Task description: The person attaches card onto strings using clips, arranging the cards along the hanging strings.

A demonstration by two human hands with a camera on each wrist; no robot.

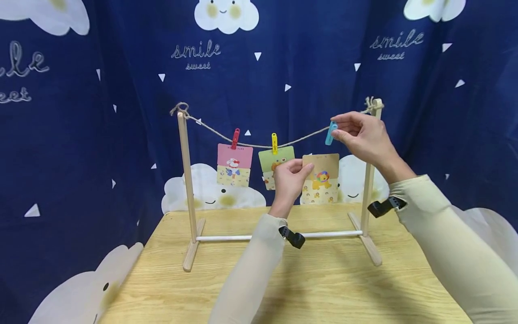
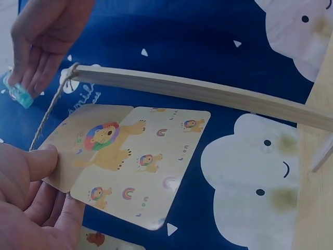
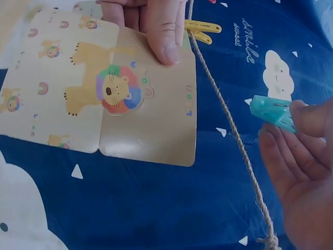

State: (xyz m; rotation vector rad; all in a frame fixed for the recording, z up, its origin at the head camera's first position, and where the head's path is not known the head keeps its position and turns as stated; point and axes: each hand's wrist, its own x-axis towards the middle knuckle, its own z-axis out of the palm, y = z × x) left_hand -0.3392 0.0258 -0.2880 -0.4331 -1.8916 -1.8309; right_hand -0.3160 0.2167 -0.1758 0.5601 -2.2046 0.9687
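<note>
My left hand [image 1: 289, 180] pinches a lion card [image 1: 320, 191] by its left edge, thumb in front. The card, tan above and cream with small prints below, hangs just under the twine [image 1: 307, 136]. In my right hand [image 1: 366, 139] a blue clothespin [image 1: 330, 135] is pinched between thumb and fingers, close to the twine's right part. The right wrist view shows that clothespin [image 3: 271, 111] apart from the lion card [image 3: 151, 104]. A yellow clothespin [image 1: 274, 143] holds a green card [image 1: 283, 154] on the twine, partly hidden behind my left hand.
Farther left, a red clothespin [image 1: 235, 138] holds a pink rabbit card [image 1: 234, 166]. The twine is tied to two wooden posts [image 1: 186, 175], joined low down by a white rod [image 1: 222, 238]. The stand is on a wooden table [image 1: 162, 283] before a blue cloud-print curtain [image 1: 133, 67].
</note>
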